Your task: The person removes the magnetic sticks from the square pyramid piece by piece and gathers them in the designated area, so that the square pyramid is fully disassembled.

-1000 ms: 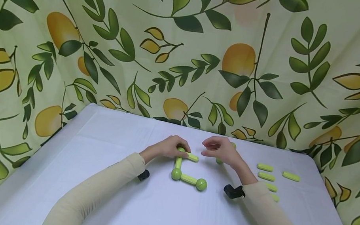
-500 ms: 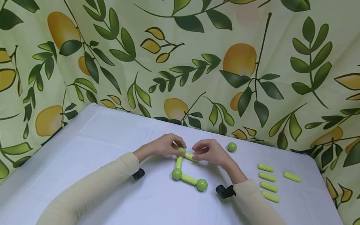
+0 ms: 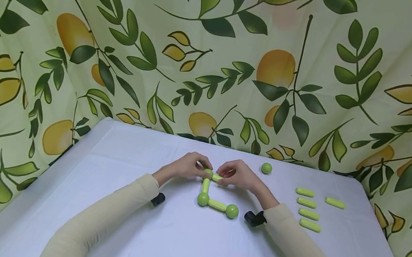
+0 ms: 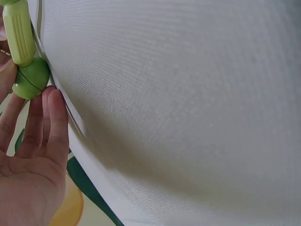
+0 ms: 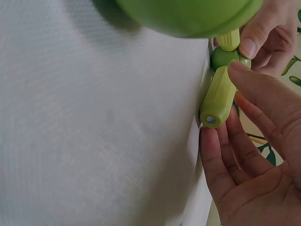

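My left hand [image 3: 188, 166] holds a green ball [image 4: 32, 79] between thumb and fingers at the far corner of a joined shape. From that ball a ribbed light-green rod [image 3: 205, 186] runs toward me to a second ball [image 3: 203, 199]. A further rod [image 3: 217, 205] leads right from there to a third ball [image 3: 232, 211]. My right hand [image 3: 238, 174] pinches another rod [image 5: 218, 99], whose near end shows a small silvery disc. This rod's other end meets the ball in my left hand; whether it is fastened there I cannot tell.
A loose green ball [image 3: 266, 168] lies at the back, right of my right hand. Several loose rods [image 3: 308, 214] lie on the right of the white-covered table [image 3: 184, 249]. A leaf-patterned curtain [image 3: 218, 57] hangs behind.
My right hand has come left, away from the loose ball, and now pinches the rod by the left hand's ball. The left hand has barely shifted.
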Motion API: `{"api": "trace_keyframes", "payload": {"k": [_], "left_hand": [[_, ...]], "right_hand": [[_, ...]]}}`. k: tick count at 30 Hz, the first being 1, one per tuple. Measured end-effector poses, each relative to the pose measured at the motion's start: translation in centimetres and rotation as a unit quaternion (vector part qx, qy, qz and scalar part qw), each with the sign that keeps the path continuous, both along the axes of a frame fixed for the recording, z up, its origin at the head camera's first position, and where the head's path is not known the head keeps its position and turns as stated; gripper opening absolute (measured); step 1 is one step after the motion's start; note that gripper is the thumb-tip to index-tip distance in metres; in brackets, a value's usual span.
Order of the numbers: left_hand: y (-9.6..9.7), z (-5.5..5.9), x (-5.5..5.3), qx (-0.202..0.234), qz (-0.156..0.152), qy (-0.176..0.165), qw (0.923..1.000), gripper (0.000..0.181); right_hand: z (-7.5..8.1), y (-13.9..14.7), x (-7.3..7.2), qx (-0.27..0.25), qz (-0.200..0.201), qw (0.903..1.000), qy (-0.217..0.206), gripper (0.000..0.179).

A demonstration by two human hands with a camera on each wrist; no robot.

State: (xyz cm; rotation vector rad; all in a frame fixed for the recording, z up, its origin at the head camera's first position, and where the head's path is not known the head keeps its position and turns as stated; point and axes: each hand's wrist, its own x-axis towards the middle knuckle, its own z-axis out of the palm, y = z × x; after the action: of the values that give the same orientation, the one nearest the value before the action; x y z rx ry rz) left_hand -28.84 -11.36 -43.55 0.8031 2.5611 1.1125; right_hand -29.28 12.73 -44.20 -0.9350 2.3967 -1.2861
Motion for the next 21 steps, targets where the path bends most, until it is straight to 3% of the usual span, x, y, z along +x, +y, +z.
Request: {"api": "trace_keyframes", "payload": {"k": [15,21], "left_hand": [[-0.14,0.22,0.05,0.011,-0.013,0.003,0.9999,0.018],[-0.10,0.26,-0.08,0.002,-0.005,-0.014,0.9999,0.019]], "right_hand": [[-0.29,-0.15,-0.22,0.010,0.004,0.9999,-0.006,0.021],[-0.28,-0.23,-0.25,0.011,0.009,0.9999,-0.005,0.021]]}}
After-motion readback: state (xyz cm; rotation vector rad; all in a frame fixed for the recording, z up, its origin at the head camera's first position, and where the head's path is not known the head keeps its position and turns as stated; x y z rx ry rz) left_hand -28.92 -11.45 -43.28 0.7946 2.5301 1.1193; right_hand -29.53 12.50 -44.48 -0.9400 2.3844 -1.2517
